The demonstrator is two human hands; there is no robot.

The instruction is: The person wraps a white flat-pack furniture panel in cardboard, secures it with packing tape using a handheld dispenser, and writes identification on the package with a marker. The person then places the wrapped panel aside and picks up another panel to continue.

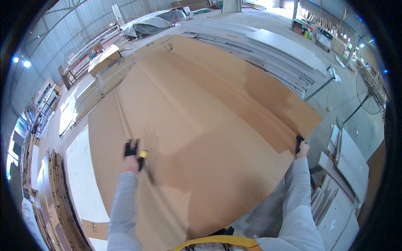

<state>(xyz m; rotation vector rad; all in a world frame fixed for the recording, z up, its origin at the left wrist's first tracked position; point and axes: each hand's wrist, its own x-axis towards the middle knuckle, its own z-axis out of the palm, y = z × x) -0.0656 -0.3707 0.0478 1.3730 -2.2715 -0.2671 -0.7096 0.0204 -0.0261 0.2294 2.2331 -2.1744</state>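
A very large creased cardboard sheet spreads out before me, with fold lines running across it. My left hand, in a black glove that leaves some skin bare, is over the left part of the sheet. It holds a small tool with a yellow end, blurred by motion; its exact kind cannot be told. Fingers of that hand stretch away from the tool. At the right edge of the sheet, my right hand, also in a black glove, grips the cardboard by a folded flap.
White panels lie stacked beyond the sheet. At the right stand a pedestal fan and leaning white boards. Flattened cardboard lies at the far left, and stacked boards stand at the near left.
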